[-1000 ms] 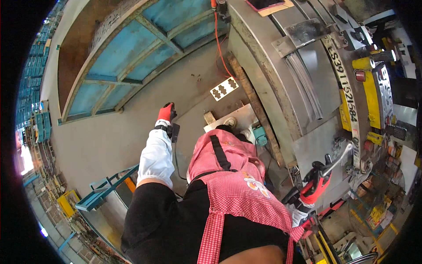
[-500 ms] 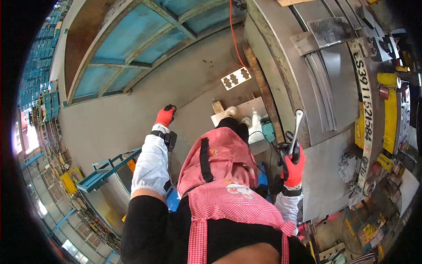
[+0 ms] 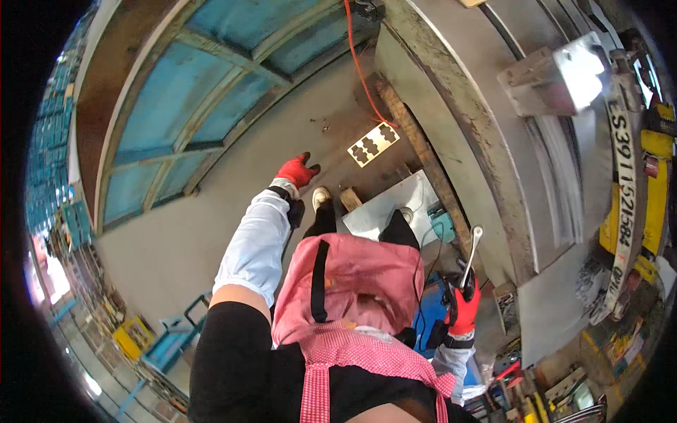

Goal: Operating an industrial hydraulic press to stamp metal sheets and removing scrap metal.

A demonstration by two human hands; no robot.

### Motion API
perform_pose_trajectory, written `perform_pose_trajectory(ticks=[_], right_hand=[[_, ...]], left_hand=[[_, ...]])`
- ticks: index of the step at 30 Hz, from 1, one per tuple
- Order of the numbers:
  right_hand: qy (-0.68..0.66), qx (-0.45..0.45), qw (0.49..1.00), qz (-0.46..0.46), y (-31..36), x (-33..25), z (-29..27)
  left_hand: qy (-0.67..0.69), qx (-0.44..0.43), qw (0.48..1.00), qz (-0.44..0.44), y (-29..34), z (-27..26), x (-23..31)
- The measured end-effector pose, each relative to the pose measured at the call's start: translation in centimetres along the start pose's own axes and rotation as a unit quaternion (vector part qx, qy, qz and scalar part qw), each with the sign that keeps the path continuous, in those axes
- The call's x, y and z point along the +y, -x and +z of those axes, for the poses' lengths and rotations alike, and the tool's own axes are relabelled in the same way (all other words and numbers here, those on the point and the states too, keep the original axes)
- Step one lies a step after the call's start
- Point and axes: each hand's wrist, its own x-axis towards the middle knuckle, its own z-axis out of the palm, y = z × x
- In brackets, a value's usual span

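My right hand (image 3: pixel 462 310), in a red and black glove, is closed round a silver wrench (image 3: pixel 472 255). The wrench stands up out of the fist with its ring-shaped end on top. My left hand (image 3: pixel 297 171), also in a red glove with dark fingertips, reaches out over the floor. Its thumb and fingers are apart with nothing between them. A pale yellow plate with cut-out shapes (image 3: pixel 374 144) lies on the floor beyond that hand.
A large blue-panelled frame (image 3: pixel 204 99) stands at the far left. On the right, a metal bench (image 3: pixel 486 162) carries a stack of sheets (image 3: pixel 557 176). By my feet lie a metal sheet (image 3: pixel 381 211), a wood block (image 3: pixel 350 199) and a teal box with a cable (image 3: pixel 442 224).
My left hand has moved right and its fingers have spread. My right hand has come lower with the wrench, away from the bench. My left foot has stepped out to the left.
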Motion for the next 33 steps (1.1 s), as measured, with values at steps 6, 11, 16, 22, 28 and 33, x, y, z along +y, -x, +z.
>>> perform_pose_trajectory(ticks=[6,11,16,22,28,33], right_hand=[[-0.028,0.074,0.994,0.080,0.4,5.0,8.2],[-0.077,0.089,0.983,0.143,-3.5,6.1,13.3],[0.021,0.096,0.980,0.174,-7.6,14.2,12.4],[0.078,0.104,0.981,0.147,-12.7,21.1,11.4],[0.039,0.126,0.970,0.206,-18.9,26.0,11.8],[0.027,0.130,0.966,0.223,-20.4,27.1,11.3]], left_hand=[[-0.047,-0.014,0.998,0.042,-11.4,4.0,-1.8],[-0.069,-0.044,0.997,-0.004,-18.1,10.8,-4.3],[-0.057,-0.067,0.996,-0.028,-25.9,18.8,-7.7],[-0.053,-0.086,0.995,-0.020,-34.4,26.3,-7.3],[-0.091,-0.049,0.995,0.007,-41.2,35.0,-8.3],[0.001,-0.062,0.997,-0.053,-44.5,37.0,-7.9]])
